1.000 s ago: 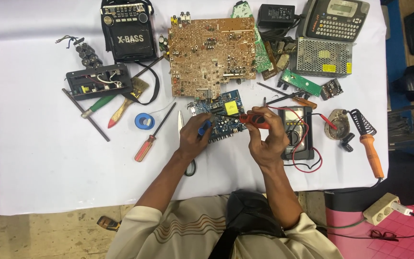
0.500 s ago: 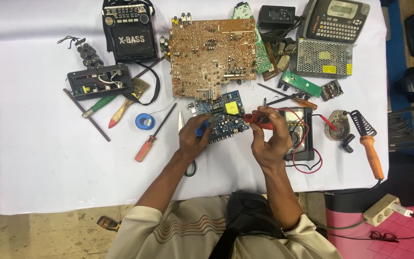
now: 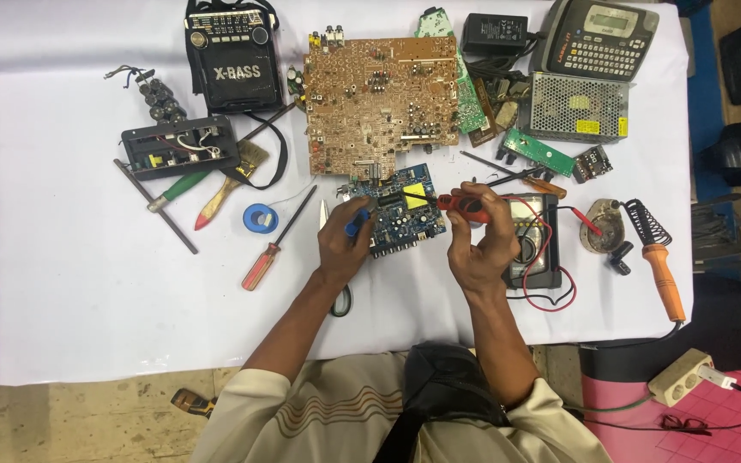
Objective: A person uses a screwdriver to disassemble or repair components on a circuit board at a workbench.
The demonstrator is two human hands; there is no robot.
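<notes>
Small circuit board (image 3: 405,210) on table (image 3: 87,283), centre, directly in front of large circuit board (image 3: 379,103). Multimeter (image 3: 532,242) just right of small board. Soldering iron (image 3: 660,266) far right. Screwdriver (image 3: 274,244) left. Radio (image 3: 231,56) behind, left.

Your table cover (image 3: 87,300) looks like matt white cloth, faintly creased. The blue board (image 3: 405,214) has a glossy lacquered face; the brown board (image 3: 379,103) is dull and rough with solder points. The probe (image 3: 460,203) is smooth red plastic with a metal tip.
</notes>
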